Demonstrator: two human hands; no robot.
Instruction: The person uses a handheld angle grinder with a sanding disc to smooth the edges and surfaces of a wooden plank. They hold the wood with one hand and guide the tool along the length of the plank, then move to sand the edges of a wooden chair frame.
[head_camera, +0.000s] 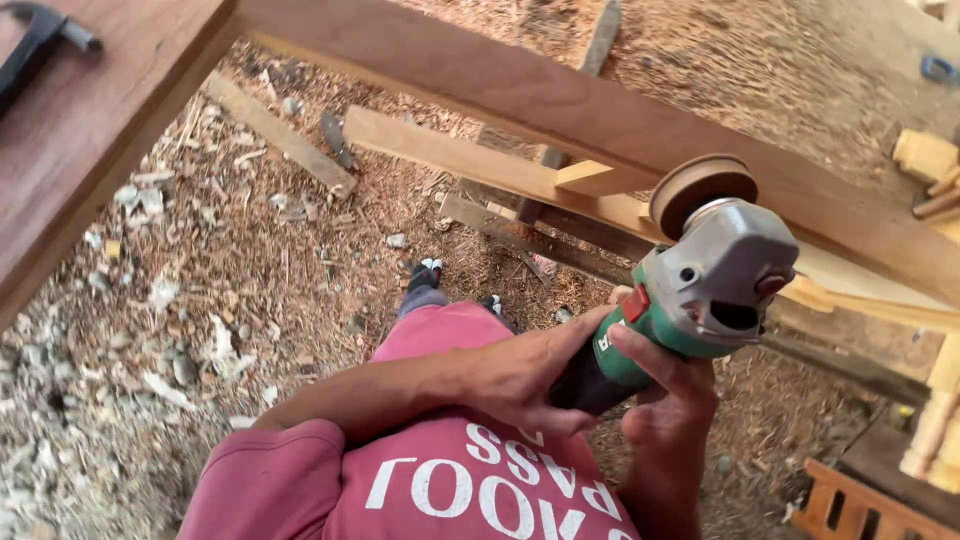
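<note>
Right now both hands are on a green-bodied angle grinder (690, 290) w/ a grey gear head. Left hand (525, 375) wraps the dark rear grip, fingers closed snug round it; right hand (665, 395) comes up from below, fingers curled over the green body just behind the red switch. So the tool sits inside both sets of fingers, head sticking out past the fingertips, up and away from the person. Its round brown sanding disc (703, 188) lies beyond the fingers, at or just off the lower edge of a long reddish wooden beam (560, 100); can't tell if it touches. As for progress: beam face looks fairly smooth already, but I'd judge sanding along that edge is underway, w/ much of the length beyond the disc left. Well below the fingers, sawdust and wood chips (200, 300) cover the ground.
</note>
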